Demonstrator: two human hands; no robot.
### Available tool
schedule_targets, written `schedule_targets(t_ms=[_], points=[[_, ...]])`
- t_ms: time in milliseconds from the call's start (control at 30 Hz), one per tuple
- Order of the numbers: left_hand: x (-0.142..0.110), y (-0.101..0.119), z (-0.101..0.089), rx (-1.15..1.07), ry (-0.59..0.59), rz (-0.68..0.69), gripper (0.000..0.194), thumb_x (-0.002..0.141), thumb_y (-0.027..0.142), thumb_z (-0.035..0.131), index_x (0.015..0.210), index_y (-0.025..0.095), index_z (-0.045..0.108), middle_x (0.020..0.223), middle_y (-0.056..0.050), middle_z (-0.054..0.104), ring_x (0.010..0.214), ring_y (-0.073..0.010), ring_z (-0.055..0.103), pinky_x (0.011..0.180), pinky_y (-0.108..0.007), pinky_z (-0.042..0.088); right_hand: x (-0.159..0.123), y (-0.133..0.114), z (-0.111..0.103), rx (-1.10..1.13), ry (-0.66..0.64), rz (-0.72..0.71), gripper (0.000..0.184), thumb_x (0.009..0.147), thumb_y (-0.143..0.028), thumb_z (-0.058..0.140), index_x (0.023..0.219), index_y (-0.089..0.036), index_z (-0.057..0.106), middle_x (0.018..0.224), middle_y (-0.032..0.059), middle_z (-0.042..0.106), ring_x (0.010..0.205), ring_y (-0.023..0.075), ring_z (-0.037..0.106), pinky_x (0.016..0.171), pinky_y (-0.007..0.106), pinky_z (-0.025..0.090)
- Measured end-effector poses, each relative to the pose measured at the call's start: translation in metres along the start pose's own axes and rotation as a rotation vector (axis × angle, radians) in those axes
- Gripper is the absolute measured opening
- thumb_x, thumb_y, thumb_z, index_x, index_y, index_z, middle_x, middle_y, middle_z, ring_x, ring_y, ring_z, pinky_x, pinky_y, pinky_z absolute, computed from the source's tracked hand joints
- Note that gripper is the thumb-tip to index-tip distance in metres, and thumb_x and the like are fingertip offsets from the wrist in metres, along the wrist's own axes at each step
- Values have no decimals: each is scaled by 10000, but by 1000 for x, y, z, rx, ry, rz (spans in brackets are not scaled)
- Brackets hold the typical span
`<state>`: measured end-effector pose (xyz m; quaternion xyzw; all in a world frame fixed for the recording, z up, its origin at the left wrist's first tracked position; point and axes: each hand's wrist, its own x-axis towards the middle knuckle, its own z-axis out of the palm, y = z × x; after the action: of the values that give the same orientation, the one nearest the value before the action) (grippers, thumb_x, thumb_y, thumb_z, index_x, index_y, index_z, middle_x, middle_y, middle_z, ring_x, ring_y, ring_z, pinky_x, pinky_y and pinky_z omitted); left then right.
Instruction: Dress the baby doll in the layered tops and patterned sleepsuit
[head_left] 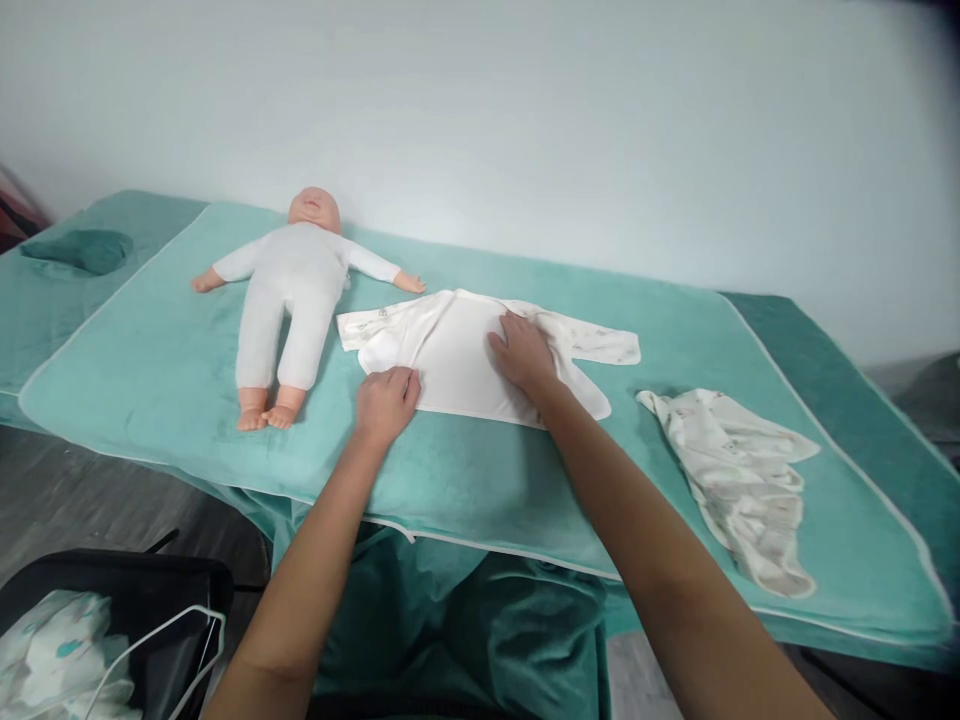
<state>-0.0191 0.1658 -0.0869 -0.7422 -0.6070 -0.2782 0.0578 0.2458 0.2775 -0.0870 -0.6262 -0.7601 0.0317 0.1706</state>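
Note:
A white baby top [457,345] lies spread flat on the green towel [150,370] that covers the table. My right hand [523,352] rests palm down on its right side, fingers stretched out flat. At the top's lower left edge, my left hand [385,402] has its fingers curled, pressing on or pinching the hem. A baby doll [289,290] in a white suit lies on its back to the left of the top, arms out.
A crumpled white printed garment [739,480] lies at the right on the towel. A dark green pillow [79,250] sits at the far left. Below left stands a black bin [135,590] with a white wire hanger and printed cloth. A pale wall is behind.

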Motion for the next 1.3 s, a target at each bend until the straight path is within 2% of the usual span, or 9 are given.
schedule_targets(t_ms=[100, 333, 500, 633, 733, 867, 967, 1100, 1300], points=[[0, 0, 0, 3, 7, 4, 352, 1043, 315, 411, 837, 192, 670, 777, -65, 747, 711, -202, 664, 676, -347, 351, -1, 8, -2, -32, 31, 18, 520, 1012, -378, 380, 1401, -79, 553, 1538, 205, 513, 1416, 361, 445, 1196, 525, 327], [0, -1, 2, 12, 13, -9, 349, 1039, 320, 425, 826, 191, 670, 763, -68, 740, 705, -205, 659, 660, -348, 330, -13, -6, -27, -182, 83, -91, 362, 1006, -294, 383, 1249, -181, 627, 1362, 160, 631, 1214, 340, 525, 1010, 483, 417], [1, -2, 3, 10, 16, -8, 351, 1038, 318, 421, 826, 191, 670, 757, -73, 737, 704, -211, 660, 665, -350, 333, -9, 17, -52, -256, 190, 77, 391, 941, -334, 511, 1273, -151, 606, 1339, 208, 600, 1206, 392, 495, 962, 523, 409], [2, -2, 2, 5, 8, -26, 353, 1036, 326, 424, 819, 192, 668, 737, -78, 727, 695, -214, 655, 661, -349, 332, -1, 35, -63, -98, 97, 250, 267, 894, -378, 564, 1066, -193, 651, 1150, 161, 664, 1039, 332, 568, 843, 433, 452], [2, -2, 2, -5, 0, -28, 353, 1037, 330, 422, 830, 193, 674, 744, -77, 732, 694, -215, 654, 662, -348, 335, 3, 36, -67, 24, 66, 275, 172, 916, -375, 521, 903, -230, 612, 934, 101, 679, 840, 268, 570, 756, 375, 433], [1, -2, 3, -7, 7, -29, 354, 1038, 331, 423, 856, 188, 691, 759, -79, 740, 708, -219, 659, 670, -348, 346, 14, 37, -67, 215, 132, 354, 164, 936, -381, 509, 927, -231, 574, 814, 73, 655, 771, 247, 561, 760, 360, 433], [1, -3, 3, -15, 4, -34, 357, 1038, 332, 419, 874, 185, 700, 770, -81, 742, 716, -221, 661, 677, -347, 352, 25, 45, -62, 392, 165, 505, 146, 915, -351, 547, 864, -217, 571, 848, 75, 670, 836, 235, 583, 841, 359, 452], [1, -3, 3, -32, -10, -50, 360, 1040, 343, 417, 887, 187, 704, 781, -83, 744, 727, -222, 661, 683, -345, 355, 29, 57, -54, 459, 157, 579, 156, 876, -347, 591, 823, -200, 589, 929, 89, 686, 919, 238, 591, 920, 392, 456], [1, -3, 3, -43, -28, -69, 350, 1035, 351, 430, 895, 190, 708, 791, -91, 745, 737, -227, 663, 685, -344, 356, 10, 61, -60, 658, 30, 636, 276, 800, -436, 708, 921, -199, 631, 769, 38, 644, 692, 192, 588, 693, 365, 522]])
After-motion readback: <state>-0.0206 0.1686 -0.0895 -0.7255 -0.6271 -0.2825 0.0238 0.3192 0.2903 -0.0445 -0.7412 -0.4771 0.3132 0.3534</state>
